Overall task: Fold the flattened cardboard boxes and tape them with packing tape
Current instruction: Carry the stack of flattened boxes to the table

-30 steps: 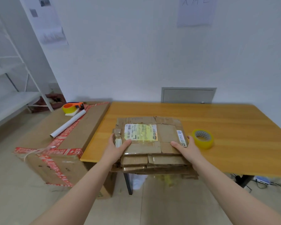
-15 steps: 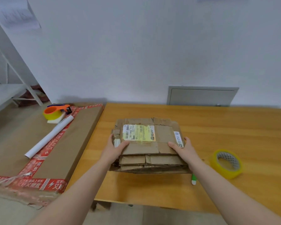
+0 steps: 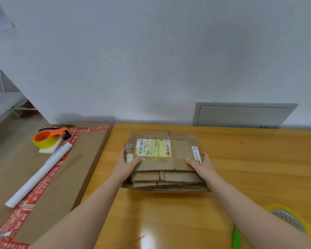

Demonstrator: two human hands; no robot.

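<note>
**Stack gripped on both sides, nothing folded yet**

Location: the stack of flattened boxes [image 3: 164,162] lies flat on the desk [image 3: 250,168], near its left edge, with the shipping label [image 3: 153,147] face up. Several layers show at the near edge, slightly staggered.

Hands: the left hand [image 3: 127,166] clamps the stack's left side with the thumb on the top sheet and the fingers wrapped down the edge. The right hand [image 3: 203,165] mirrors it on the right side, thumb on top near the small white sticker. Both forearms reach straight forward, roughly parallel, wrists low to the desk. Neither hand is free.

Step, as judged: positioning the stack, then peeling off one flat to erect.

How to do it well:
- Set the stack down square and let go with one hand. Keep the other pressing so the lower layers don't slide.
- Lift only the top sheet. The layers are offset, so catch a single edge with the thumb.
- Leave bare desk in front for opening the box.
- The yellow tape roll [image 3: 285,218] sits near the right forearm, within reach. The orange tape dispenser [image 3: 50,137] is further off, on the large carton [image 3: 79,168] to the left, beside a white tube [image 3: 39,175].

Risk: old tape on the top sheet may snag the sheet below.
</note>
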